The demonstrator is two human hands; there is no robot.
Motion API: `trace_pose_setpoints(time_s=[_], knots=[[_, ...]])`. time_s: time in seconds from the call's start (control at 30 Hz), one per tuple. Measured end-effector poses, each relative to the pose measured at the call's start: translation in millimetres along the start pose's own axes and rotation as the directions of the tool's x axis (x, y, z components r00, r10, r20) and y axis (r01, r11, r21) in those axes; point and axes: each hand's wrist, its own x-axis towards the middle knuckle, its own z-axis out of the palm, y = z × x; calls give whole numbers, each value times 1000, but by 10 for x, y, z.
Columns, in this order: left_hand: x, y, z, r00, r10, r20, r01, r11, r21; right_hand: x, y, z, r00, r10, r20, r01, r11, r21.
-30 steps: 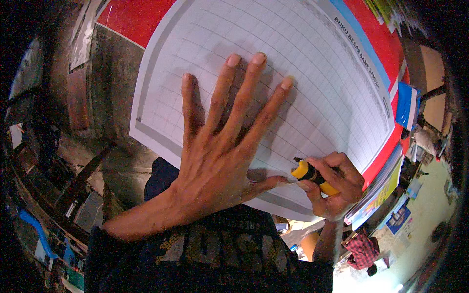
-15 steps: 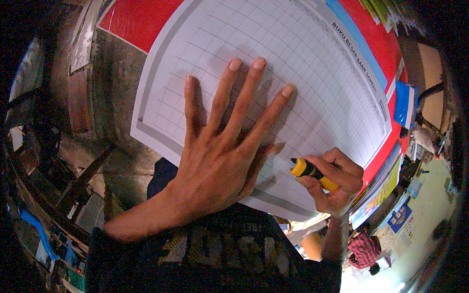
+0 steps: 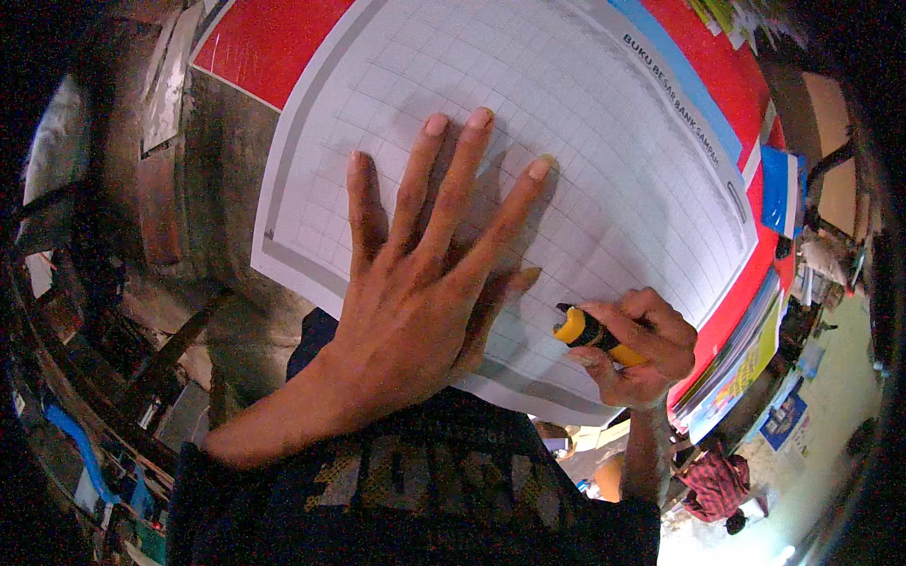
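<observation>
A large white sheet with a printed grid and a grey border [image 3: 311,208] lies before me. My left hand [image 3: 406,255] rests flat on it, palm down, fingers spread and straight. Further right, my right hand [image 3: 651,344] curls round a short, thick yellow-and-black tool [image 3: 590,335], pinched between thumb and fingers. Its dark tip points up and left, over the sheet's lower right part. I cannot tell whether the tip touches the paper, nor exactly what kind of tool it is.
Red covers [image 3: 264,47] show beyond the sheet. Stacked colourful papers [image 3: 736,349] and a blue-and-white pack [image 3: 781,193] lie at its right. A worn wooden surface [image 3: 236,160] is on the left. A person in a checked shirt [image 3: 715,481] is at the lower right.
My left hand has shifted slightly left over the sheet. The right hand, with the yellow-and-black tool, has also moved a little left.
</observation>
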Motion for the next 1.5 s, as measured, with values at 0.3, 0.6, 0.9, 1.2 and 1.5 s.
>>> trace_pose_setpoints(time_s=[0.3,0.6,0.9,1.2,1.5], knots=[[-1,22,1,1000,6,-10,-5,999,48,3,40,71,980,-174,-93,179,983,45],[-9,40,-18,1000,11,-9,-10,998,66,1,62,101,968,-220,-120,231,969,91],[-19,29,-37,999,50,-19,-48,993,108,-68,-3,78,911,-408,-60,388,897,-212],[-125,-112,-100,995,103,3,-103,988,112,-125,-38,24,882,-455,-122,419,876,-239],[-344,-337,-136,798,461,390,-563,800,208,-1028,937,-459,248,294,-923,-500,855,139]])
